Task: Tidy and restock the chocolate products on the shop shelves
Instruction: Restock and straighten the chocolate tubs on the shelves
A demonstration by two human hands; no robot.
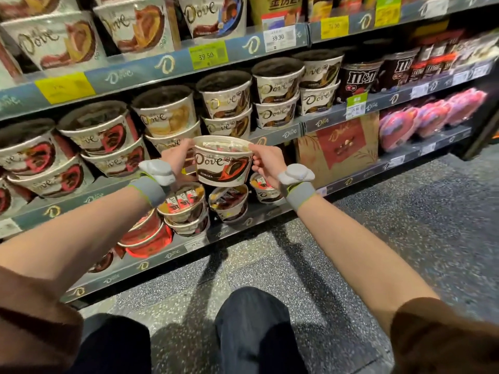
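While both hands (178, 155) grip it (rim-high), tub (222, 166) hangs upright.

Tiered grey shelves (172, 67) ran slantwise behind and on both sides of the grip, their front rails printed with pale brand marks and hung with yellow, green and white price tags (207, 54). Below the grip, a speckled grey terrazzo floor (405, 225) stretched toward the right, crossed by dark shadows. Far right of the grip, a black upright (483, 122) closed off the shelving. Light fell from above, glaring on the upper rails.
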